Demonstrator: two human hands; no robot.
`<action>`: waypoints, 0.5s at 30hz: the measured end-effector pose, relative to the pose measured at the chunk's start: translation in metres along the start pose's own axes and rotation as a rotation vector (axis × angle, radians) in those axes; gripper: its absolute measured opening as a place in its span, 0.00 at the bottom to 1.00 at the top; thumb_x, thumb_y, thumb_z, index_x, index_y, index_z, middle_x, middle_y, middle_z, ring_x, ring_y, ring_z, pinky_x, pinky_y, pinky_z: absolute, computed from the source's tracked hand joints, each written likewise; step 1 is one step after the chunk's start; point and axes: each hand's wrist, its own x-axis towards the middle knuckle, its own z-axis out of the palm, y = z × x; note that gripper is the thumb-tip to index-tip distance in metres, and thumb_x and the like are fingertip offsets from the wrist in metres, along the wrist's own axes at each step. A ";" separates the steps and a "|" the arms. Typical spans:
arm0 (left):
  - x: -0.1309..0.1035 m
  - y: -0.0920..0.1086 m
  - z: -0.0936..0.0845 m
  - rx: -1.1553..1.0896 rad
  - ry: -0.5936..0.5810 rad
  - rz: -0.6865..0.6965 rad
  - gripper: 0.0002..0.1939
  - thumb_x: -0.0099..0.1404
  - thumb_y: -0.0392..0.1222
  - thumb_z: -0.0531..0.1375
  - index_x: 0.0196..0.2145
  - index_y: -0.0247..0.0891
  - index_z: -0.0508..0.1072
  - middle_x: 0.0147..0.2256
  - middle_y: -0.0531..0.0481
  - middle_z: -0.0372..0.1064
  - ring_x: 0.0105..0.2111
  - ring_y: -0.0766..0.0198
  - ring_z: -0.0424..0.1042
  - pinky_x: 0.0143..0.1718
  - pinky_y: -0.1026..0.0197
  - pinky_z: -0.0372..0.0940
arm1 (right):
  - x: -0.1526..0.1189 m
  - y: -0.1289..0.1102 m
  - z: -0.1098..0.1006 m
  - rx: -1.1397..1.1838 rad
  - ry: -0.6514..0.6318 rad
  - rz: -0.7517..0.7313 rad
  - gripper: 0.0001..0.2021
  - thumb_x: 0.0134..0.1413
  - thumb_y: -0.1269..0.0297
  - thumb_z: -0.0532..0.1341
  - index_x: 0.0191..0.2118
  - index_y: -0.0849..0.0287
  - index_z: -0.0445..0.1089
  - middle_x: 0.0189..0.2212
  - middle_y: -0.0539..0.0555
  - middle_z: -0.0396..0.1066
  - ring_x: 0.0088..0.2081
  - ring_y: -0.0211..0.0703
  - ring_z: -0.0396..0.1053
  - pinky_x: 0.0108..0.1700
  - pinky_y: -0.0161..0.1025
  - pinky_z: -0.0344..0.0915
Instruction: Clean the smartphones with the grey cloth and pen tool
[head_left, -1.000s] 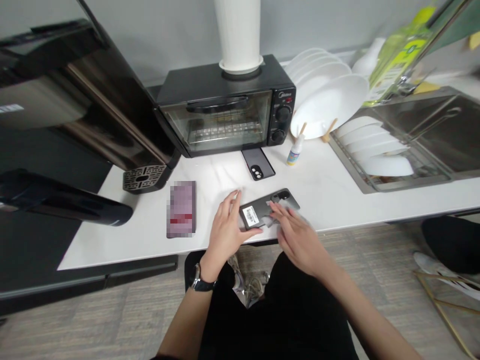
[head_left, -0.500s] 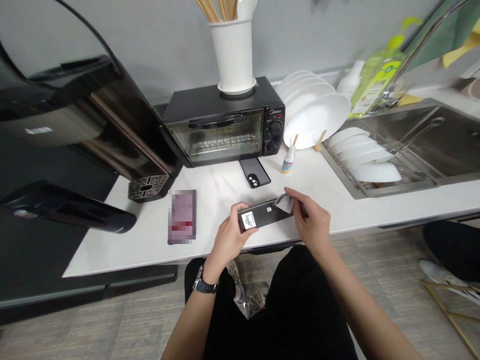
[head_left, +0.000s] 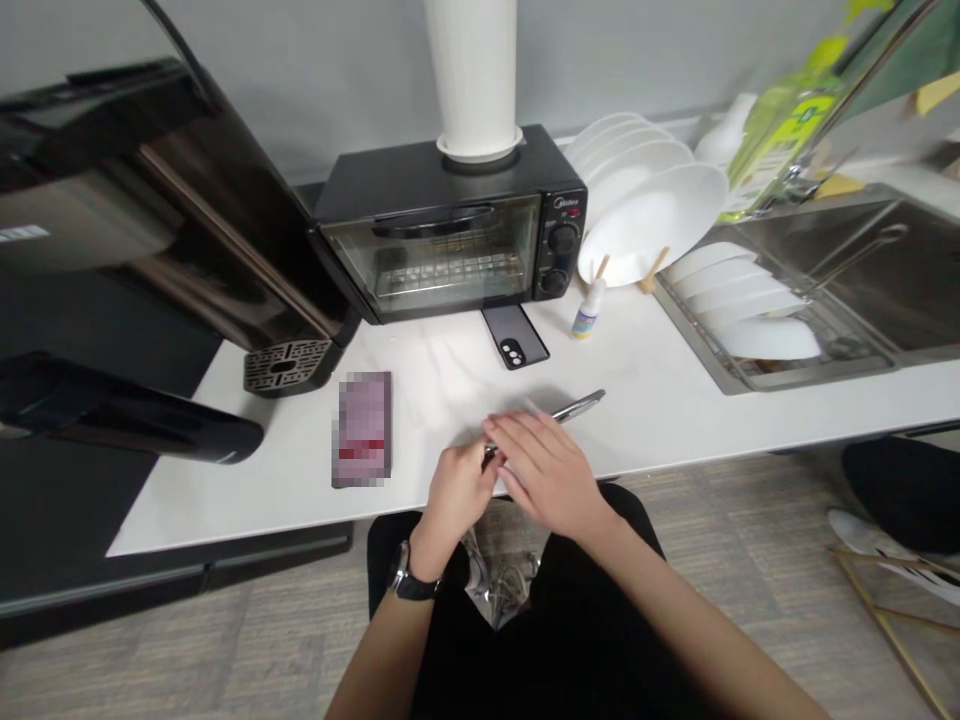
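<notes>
A dark phone (head_left: pixel 581 405) is turned almost edge-on above the counter's front edge, its far end pointing right. My left hand (head_left: pixel 463 487) grips its near left end, thumb and fingers closed around it. Across that same end lies my right hand (head_left: pixel 544 470), fingers together and bent over the surface. A small edge of grey cloth (head_left: pixel 531 406) peeks out above the right knuckles; the rest is hidden under the palm. Behind the hands, a phone case (head_left: pixel 527 345) with camera cutouts rests in front of the oven. Near it stands a small white spray bottle (head_left: pixel 586 315).
A toaster oven (head_left: pixel 450 255) carries a white pot (head_left: pixel 474 80). White plates (head_left: pixel 645 225) stand in a rack beside the sink (head_left: pixel 892 280). On the left are a purple blurred item (head_left: pixel 364 425), a dark bottle (head_left: pixel 150 420) and a drink machine (head_left: pixel 217 220). Another person's shoe (head_left: pixel 862 535) shows at right.
The phone has tipped from showing its stickered back to nearly edge-on. My right hand has slid left with the cloth, from the phone's right end onto its left end beside my left hand.
</notes>
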 end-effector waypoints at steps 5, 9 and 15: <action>0.005 0.009 -0.003 -0.128 -0.037 0.058 0.13 0.77 0.43 0.60 0.56 0.50 0.78 0.51 0.54 0.83 0.47 0.56 0.84 0.51 0.55 0.76 | -0.016 0.058 -0.028 -0.124 0.127 0.280 0.15 0.74 0.58 0.51 0.47 0.56 0.74 0.40 0.60 0.76 0.45 0.56 0.70 0.56 0.55 0.68; 0.006 0.009 -0.002 -0.101 -0.010 0.055 0.13 0.77 0.42 0.59 0.55 0.47 0.79 0.49 0.51 0.83 0.47 0.55 0.83 0.51 0.55 0.75 | -0.005 0.033 -0.013 -0.110 0.215 0.311 0.17 0.74 0.52 0.50 0.47 0.57 0.72 0.44 0.62 0.74 0.50 0.59 0.69 0.65 0.61 0.60; 0.006 -0.003 0.005 0.060 -0.048 -0.002 0.10 0.69 0.33 0.59 0.32 0.37 0.80 0.29 0.44 0.79 0.29 0.52 0.79 0.35 0.54 0.74 | 0.002 -0.043 0.032 0.052 0.119 -0.017 0.28 0.75 0.49 0.48 0.68 0.62 0.62 0.62 0.63 0.72 0.67 0.55 0.64 0.72 0.53 0.53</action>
